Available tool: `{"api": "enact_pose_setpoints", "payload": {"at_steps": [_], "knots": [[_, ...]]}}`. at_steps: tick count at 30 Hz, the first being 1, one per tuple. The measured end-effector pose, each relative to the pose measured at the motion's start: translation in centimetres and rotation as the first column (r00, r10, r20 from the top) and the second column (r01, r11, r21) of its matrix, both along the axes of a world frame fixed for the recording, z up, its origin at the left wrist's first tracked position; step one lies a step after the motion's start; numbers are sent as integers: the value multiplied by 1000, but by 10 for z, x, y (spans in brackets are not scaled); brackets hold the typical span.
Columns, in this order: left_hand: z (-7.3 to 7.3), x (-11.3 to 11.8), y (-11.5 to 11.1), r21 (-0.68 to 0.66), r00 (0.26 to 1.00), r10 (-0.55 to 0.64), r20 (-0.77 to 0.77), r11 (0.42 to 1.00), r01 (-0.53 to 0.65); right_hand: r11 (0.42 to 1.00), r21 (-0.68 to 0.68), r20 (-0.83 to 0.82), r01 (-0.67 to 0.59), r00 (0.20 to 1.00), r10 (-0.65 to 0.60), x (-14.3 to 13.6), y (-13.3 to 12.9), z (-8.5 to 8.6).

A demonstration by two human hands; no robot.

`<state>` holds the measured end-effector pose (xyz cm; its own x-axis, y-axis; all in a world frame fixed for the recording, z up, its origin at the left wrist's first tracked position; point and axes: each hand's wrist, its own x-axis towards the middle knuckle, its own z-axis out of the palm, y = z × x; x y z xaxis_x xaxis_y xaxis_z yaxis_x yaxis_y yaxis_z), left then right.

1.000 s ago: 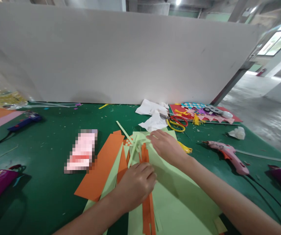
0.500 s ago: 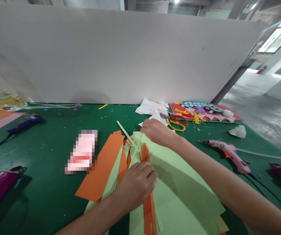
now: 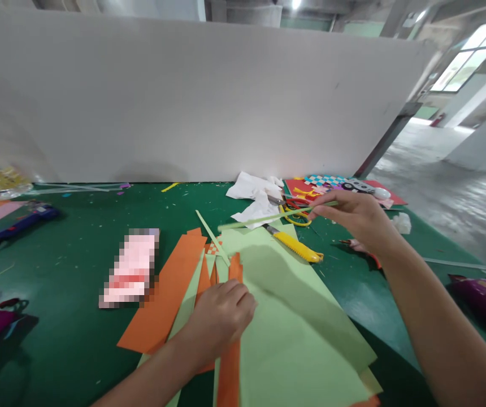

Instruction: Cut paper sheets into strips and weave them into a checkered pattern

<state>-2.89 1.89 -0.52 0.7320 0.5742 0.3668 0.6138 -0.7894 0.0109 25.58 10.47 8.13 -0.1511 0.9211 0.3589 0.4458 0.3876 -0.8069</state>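
1. The right hand [image 3: 351, 217] grips one end of a narrow green strip [image 3: 264, 219] between thumb and fingertips; the strip stretches leftward above the top edge of the green sheets [image 3: 298, 316].
2. A light pinch at the very end seems best, since thin paper likely creases under a hard squeeze.
3. The left hand [image 3: 226, 308] lies curled over the orange strips [image 3: 229, 367]; whether its fingers close on anything cannot be told.
4. Steady, gentle weight there should keep the layers from sliding.
5. The strip is best kept raised and straight, clear of the second green strip [image 3: 212, 237] and the yellow cutter [image 3: 298, 246], whose blade end could snag it.
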Motion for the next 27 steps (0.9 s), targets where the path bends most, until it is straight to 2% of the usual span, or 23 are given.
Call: {"api": "enact_pose_setpoints", "payload": {"at_steps": [3, 5, 8, 10, 11, 13, 16, 19, 21, 24, 27], "knots": [[-2, -2, 5, 34, 997, 24, 78, 999, -26, 997, -77, -218, -21, 976, 4, 11, -6, -6], [-3, -4, 9, 36, 985, 58, 160, 997, -64, 988, -144, -271, -49, 962, 8, 15, -9, -11], [-3, -7, 13, -39, 949, 145, 281, 989, -140, 962, -260, -212, -80, 977, 24, 19, -13, -17], [0, -8, 14, -184, 902, 269, 337, 959, -216, 920, -366, -129, -142, 987, 101, 21, -15, -19], [2, -8, 15, -308, 877, 342, 338, 921, -240, 887, -423, -95, -184, 983, 158, 22, -16, -20], [7, -8, 16, -555, 791, 486, 372, 799, -231, 816, -518, -46, -256, 961, 273, 24, -16, -21], [13, -7, 18, -764, 684, 565, 462, 646, -17, 765, -572, -30, -297, 939, 342, 22, -16, -24], [14, -5, 18, -846, 718, 527, 454, 508, 162, 778, -554, -58, -298, 945, 321, 13, -15, -29], [14, -4, 16, -882, 766, 496, 409, 431, 192, 793, -533, -90, -294, 952, 292, 4, -14, -34], [15, -1, 14, -913, 793, 493, 357, 362, 186, 817, -505, -177, -280, 959, 220, -10, -13, -43], [16, 1, 15, -923, 725, 580, 371, 318, 218, 834, -462, -390, -301, 914, 113, -23, -13, -51]]}}
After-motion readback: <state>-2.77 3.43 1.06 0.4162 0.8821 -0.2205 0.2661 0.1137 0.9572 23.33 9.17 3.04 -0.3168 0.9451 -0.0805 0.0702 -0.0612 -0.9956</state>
